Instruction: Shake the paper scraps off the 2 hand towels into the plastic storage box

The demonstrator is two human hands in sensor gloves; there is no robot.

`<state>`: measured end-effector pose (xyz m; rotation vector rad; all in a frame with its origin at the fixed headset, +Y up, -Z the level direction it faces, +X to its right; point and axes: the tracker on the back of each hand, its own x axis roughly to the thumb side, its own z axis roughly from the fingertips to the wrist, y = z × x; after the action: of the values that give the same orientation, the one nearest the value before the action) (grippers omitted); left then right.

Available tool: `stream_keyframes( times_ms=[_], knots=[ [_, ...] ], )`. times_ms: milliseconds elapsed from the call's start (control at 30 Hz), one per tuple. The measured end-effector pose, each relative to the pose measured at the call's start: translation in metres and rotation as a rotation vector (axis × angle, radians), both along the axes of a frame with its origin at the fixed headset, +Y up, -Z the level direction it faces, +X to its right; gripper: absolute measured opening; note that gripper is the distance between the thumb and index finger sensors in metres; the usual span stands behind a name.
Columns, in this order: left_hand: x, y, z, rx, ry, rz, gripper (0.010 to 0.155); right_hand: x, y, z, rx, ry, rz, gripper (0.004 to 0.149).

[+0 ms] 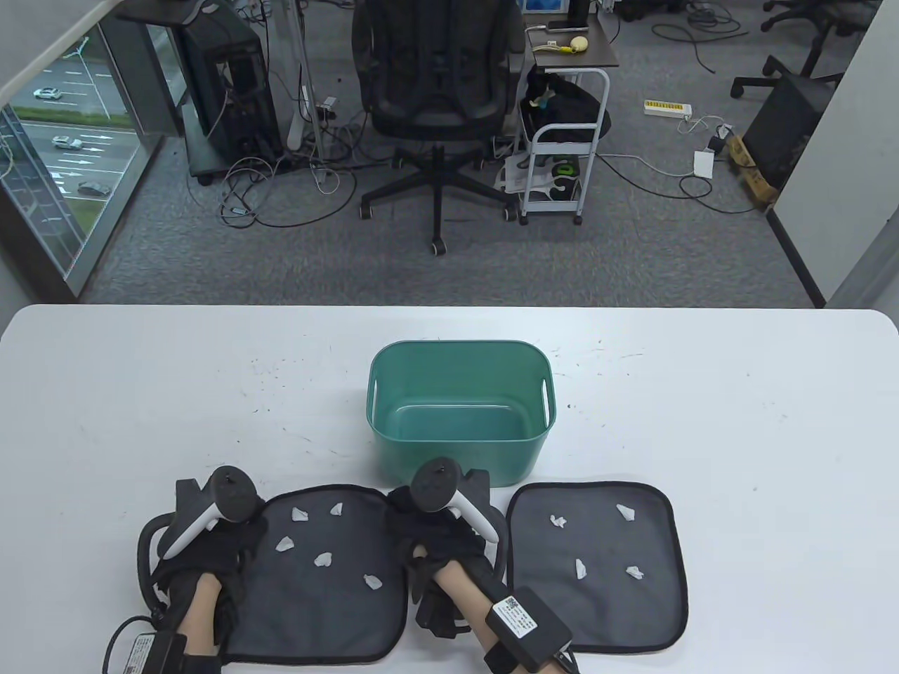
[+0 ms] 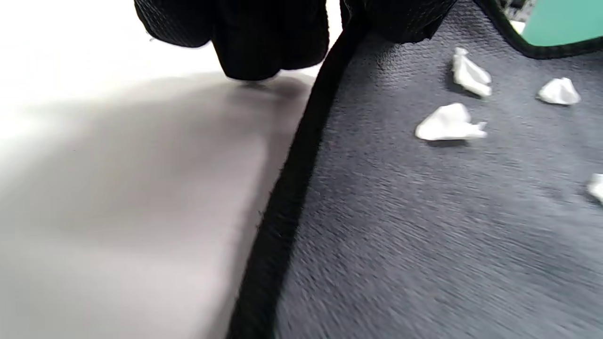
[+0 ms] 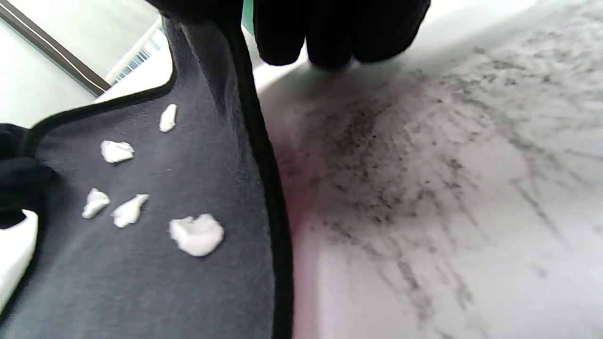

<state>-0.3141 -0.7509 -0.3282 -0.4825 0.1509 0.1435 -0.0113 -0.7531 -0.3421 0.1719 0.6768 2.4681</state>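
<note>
Gripping the first towel (image 1: 319,569) nearest the box (image 1: 460,407), both hands' fingers (image 3: 330,33) clamped on opposite edges; next, probably lifting level over it

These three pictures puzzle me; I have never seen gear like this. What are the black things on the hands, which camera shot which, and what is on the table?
They are a person's two hands in black sensor gloves, each with a tracker strapped on its back. The big picture looks down at the white table; the other two come from wrist cameras. A green plastic box sits in the middle. In front lie two dark towels with white paper scraps: the left towel and the right towel. The left hand and right hand are at the left towel's two far corners; a firm grip isn't visible.
</note>
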Motion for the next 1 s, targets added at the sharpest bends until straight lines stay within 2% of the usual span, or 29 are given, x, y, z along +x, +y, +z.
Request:
stream_keyframes(
  times_ms=[100, 233, 333, 500, 800, 1000],
  knots=[
    [0.004, 0.007, 0.004, 0.003, -0.008, -0.005, 0.042, -0.002, 0.007, 0.002, 0.037, 0.005, -0.036, 0.038],
    [0.008, 0.015, 0.008, 0.029, 0.004, 0.024, 0.042, -0.005, 0.013, 0.004, 0.022, 0.041, -0.033, 0.038],
    [0.010, 0.020, 0.012, 0.031, -0.015, 0.063, 0.042, -0.007, 0.015, 0.004, 0.078, 0.053, -0.075, 0.038],
    [0.009, 0.030, 0.021, 0.047, 0.004, 0.069, 0.042, -0.010, 0.019, 0.006, 0.075, 0.066, -0.083, 0.038],
    [0.019, 0.050, 0.027, 0.065, 0.037, 0.174, 0.042, -0.010, 0.046, 0.005, 0.075, 0.089, -0.123, 0.038],
    [0.035, 0.075, 0.031, 0.074, 0.020, 0.238, 0.042, -0.004, 0.065, 0.007, 0.052, 0.116, -0.154, 0.038]
  ],
)
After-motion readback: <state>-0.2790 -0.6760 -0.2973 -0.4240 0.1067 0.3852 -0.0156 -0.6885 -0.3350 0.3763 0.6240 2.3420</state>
